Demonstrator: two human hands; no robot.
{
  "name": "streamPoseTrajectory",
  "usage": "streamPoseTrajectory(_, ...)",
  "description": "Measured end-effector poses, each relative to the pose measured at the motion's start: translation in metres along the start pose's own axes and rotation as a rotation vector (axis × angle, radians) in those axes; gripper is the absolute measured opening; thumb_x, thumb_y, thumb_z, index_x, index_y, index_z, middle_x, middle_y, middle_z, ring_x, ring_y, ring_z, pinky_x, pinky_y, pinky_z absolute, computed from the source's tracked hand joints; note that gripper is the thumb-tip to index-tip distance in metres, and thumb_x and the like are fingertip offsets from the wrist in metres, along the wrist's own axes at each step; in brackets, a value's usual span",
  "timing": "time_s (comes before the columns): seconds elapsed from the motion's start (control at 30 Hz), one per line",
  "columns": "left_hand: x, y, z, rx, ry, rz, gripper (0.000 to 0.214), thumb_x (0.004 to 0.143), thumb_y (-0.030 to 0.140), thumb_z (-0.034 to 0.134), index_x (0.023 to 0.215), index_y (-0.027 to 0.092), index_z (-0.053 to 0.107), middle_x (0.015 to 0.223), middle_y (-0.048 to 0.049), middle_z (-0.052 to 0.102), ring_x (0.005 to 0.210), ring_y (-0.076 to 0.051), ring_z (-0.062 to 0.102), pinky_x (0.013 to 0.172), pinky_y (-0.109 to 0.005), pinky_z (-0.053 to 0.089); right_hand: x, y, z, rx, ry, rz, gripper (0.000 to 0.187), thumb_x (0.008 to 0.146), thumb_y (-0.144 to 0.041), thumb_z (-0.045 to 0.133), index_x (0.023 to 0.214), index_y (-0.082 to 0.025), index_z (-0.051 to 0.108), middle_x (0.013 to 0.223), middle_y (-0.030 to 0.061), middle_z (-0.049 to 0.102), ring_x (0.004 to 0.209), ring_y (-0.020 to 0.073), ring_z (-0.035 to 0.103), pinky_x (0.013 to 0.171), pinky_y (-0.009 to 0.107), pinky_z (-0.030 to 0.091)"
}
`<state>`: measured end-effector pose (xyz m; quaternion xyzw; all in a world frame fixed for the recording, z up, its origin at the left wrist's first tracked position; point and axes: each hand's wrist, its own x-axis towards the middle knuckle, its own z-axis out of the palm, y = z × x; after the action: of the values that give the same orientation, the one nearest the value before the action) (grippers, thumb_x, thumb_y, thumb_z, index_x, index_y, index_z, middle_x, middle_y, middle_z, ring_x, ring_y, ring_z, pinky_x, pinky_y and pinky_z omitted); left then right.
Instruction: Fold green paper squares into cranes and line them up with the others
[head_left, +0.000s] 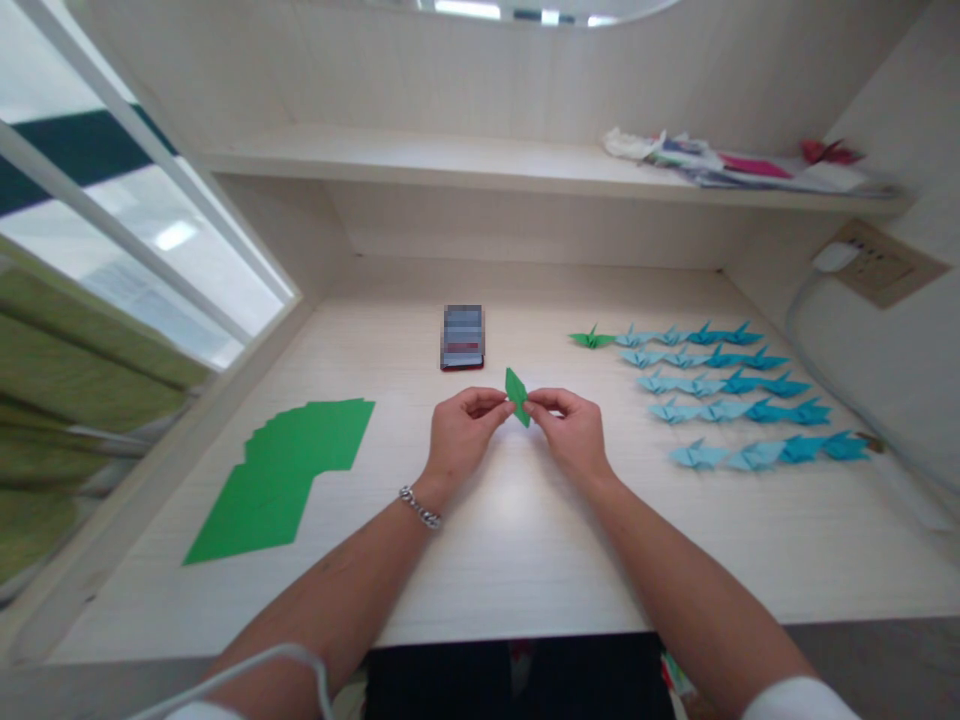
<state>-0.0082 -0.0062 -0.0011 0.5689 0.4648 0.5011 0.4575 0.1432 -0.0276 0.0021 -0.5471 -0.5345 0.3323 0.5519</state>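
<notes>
Folded green paper (517, 396) is up betw. both hands, over mid desk (510, 580); L hand (463, 430) pinches its L edge, R hand (574, 430) its R edge, thumb + fingers each. Phone-like device (463, 336) lies just beyond L hand, screen blurred. Green crane (592, 340) sits past R hand, at L end of the back row of blue cranes (697, 384); 5 rows in all, lighter L, darker R, taking up the desk's R side. Overlapping green sheets (300, 450) fan out on the L, well apart from L hand. White cord (292, 652) crosses in front of L forearm, bottom L. Shelf (450, 165) runs across the back w/ a paper pile (697, 160) on its R; white plug (836, 257) in wall socket (885, 265), far R.
</notes>
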Motion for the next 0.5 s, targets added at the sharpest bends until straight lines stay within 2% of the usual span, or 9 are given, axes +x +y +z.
streamPoseTrajectory(0.17,0.0012,0.0014,-0.0006,0.027,0.016,-0.007,0.028,0.067,0.037,0.074,0.083,0.014,0.071,0.081,-0.0073,0.072,0.073,-0.018,0.066,0.072,-0.032,0.054,0.0001,-0.0002,0.0006,0.015,0.012,0.012,0.015,0.072,-0.029,0.067,0.083,-0.019,0.073,0.083,0.0038,0.073,0.078,0.02,0.067,0.077,0.032,0.052)
streamPoseTrajectory(0.5,0.0025,-0.0002,-0.001,-0.002,-0.002,-0.028,0.029,0.065,0.036,0.075,0.084,0.014,0.071,0.082,-0.0078,0.072,0.071,-0.018,0.066,0.066,-0.03,0.054,-0.0003,0.0008,0.0011,0.036,0.006,0.027,0.016,0.071,-0.031,0.067,0.082,-0.019,0.072,0.081,0.0039,0.072,0.077,0.0201,0.066,0.075,0.033,0.052)
